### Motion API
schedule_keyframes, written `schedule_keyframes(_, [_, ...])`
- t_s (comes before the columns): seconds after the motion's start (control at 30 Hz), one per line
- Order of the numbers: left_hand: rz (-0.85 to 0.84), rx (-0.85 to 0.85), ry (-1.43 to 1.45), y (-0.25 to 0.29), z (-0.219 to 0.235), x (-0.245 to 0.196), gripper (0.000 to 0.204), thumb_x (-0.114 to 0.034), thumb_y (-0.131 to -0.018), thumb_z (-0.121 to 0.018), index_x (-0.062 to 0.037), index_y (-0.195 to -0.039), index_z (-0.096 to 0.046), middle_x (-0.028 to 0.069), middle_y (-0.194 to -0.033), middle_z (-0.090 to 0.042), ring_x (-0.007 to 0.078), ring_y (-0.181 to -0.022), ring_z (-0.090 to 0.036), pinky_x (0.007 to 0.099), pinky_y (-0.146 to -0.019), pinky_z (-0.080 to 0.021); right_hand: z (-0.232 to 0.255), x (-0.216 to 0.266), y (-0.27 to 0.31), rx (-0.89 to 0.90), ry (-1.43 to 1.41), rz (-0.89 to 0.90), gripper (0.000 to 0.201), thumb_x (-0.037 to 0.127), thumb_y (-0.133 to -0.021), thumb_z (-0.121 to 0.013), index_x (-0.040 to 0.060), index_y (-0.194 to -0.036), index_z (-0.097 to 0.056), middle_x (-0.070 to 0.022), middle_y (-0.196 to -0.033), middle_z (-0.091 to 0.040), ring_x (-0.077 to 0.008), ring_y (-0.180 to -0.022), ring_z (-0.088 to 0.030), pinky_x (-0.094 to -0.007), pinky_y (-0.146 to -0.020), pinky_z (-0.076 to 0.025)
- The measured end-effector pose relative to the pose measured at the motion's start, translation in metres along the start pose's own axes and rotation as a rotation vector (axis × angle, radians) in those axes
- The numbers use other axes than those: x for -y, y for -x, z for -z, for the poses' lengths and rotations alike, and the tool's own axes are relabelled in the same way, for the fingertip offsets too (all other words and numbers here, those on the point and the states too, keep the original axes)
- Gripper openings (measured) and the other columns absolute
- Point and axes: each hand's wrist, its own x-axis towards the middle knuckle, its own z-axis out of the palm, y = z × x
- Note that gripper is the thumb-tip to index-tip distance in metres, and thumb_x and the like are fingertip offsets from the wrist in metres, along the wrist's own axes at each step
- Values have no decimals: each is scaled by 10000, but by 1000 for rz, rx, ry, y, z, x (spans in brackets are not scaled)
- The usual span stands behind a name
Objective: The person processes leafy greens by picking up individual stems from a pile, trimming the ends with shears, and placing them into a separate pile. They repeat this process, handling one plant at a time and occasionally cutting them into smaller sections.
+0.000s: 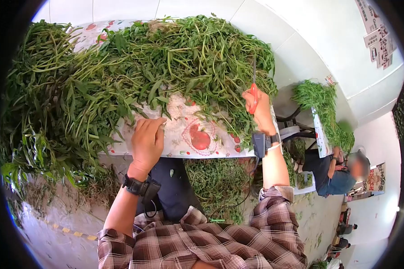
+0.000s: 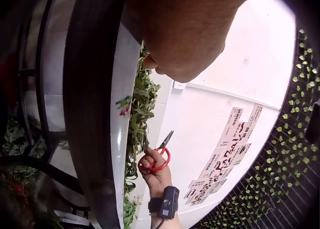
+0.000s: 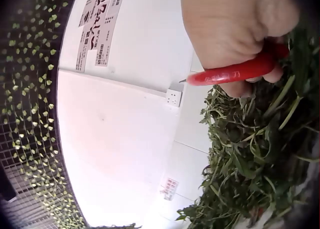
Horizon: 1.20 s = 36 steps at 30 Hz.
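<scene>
A large heap of leafy green stems [image 1: 175, 58] covers most of a table with a fruit-print cloth [image 1: 175, 134]. At the table's right side my right hand [image 1: 262, 114] holds red-handled scissors [image 1: 254, 96], their blades pointing away over the greens. The right wrist view shows the red handle [image 3: 225, 75] looped round the fingers, just above the leaves. My left hand [image 1: 147, 141] is at the near edge of the cloth, fingers loosely bent beside the heap, with nothing seen in it. In the left wrist view this left hand [image 2: 185, 44] hides part of the greens.
More cut greens [image 1: 220, 184] lie on the floor under the table. At right, another person [image 1: 339, 172] sits by a second table with a green pile [image 1: 321, 103]. A white wall [image 1: 296, 40] stands behind the heap, and a chair frame [image 1: 294, 123] is beside the table.
</scene>
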Motion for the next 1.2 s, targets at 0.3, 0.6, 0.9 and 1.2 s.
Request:
schedule_keyframes(0.3, [-8,-5,3,1,-1,0,173,7,-784,-570,-52,-935,-632,87,-830,-609,280,-831,-547,357,-717,-450,41,17,80,-115,-220,-36,116,77,-799,-614,54,-840,-509,43,-581,-392,-51,-456,-375,-211,-410,-288])
schedule_keyframes(0.6, [-35,-13,-9,2,-2,0,195,29,-783,-565,-47,-947,-636,94,-826,-608,283,-811,-550,355,-709,-451,86,18,136,-205,-241,15,103,89,-809,-592,33,-851,-517,28,-564,-395,-70,-443,-379,-215,-410,-296])
schedule_keyframes(0.9, [-56,-11,-32,1,-3,-1,178,15,-793,-570,-54,-944,-635,93,-814,-608,277,-785,-545,349,-698,-450,93,3,155,-229,-250,21,115,108,-811,-588,27,-820,-507,25,-549,-366,-83,-443,-383,-229,-436,-315])
schedule_keyframes(1.2, [-54,4,-63,1,-3,-2,156,-1,-809,-569,-51,-939,-641,86,-823,-620,268,-784,-553,342,-705,-455,94,-6,166,-247,-332,1,85,55,-819,-571,39,-836,-489,18,-589,-398,-83,-451,-396,-217,-423,-323])
